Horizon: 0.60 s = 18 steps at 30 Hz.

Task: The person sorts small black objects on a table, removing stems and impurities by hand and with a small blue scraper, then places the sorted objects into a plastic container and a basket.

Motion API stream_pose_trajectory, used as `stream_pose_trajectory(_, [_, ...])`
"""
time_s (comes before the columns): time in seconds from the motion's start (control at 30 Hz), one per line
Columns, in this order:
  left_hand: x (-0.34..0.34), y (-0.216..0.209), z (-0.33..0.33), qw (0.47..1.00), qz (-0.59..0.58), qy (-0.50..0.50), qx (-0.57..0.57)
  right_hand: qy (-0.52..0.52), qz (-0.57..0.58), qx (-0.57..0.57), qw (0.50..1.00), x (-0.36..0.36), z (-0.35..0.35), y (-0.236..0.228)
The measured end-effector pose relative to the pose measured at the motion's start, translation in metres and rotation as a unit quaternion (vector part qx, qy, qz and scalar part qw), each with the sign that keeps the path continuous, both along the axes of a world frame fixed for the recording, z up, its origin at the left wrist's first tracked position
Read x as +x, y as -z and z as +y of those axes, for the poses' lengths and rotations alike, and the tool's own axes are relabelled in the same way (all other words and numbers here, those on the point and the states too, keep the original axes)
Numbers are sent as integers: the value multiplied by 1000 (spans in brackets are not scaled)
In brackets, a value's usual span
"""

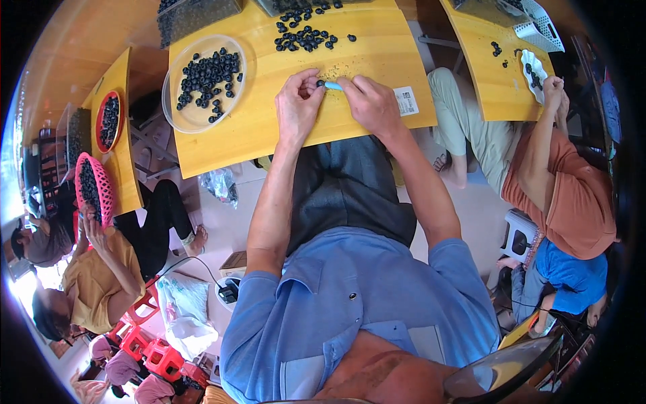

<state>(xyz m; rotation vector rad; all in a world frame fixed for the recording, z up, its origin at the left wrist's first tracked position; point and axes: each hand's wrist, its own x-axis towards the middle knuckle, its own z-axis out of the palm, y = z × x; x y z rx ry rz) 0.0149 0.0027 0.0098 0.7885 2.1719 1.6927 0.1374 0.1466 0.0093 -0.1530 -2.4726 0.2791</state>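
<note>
My left hand (298, 108) pinches a small, round, black piece (320, 83) between thumb and fingers above the yellow table (262, 128). In my right hand (370, 106) is a slim tool with a light blue handle (334, 85), its end against the black piece. Its tip is too small to make out. Brown crumbs (340, 70) lie scattered just beyond my hands. Farther back is a loose pile of similar black pieces (306, 39). To the left, a round clear plastic tray (192, 121) holds many more of them.
A white printed card (406, 101) lies right of my right hand. Clear bins (202, 20) of black pieces stand at the far edge. Co-workers sit at tables on both sides, one with a pink basket (101, 185), another beside a white dish (531, 64). Red stools (163, 359) stand lower left.
</note>
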Motion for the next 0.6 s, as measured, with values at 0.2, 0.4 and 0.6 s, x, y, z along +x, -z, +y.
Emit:
stream_pose_trajectory(0.2, [-2,6,0,997,-65,7,43,-5,0,-3,1000,-1,0,0])
stream_pose_trajectory(0.4, [-1,5,0,995,-83,14,59,-5,2,-6,1000,1,0,1])
stream_pose_trajectory(0.6, [-5,10,-3,978,-144,32,148,27,-17,-19,999,-1,0,0])
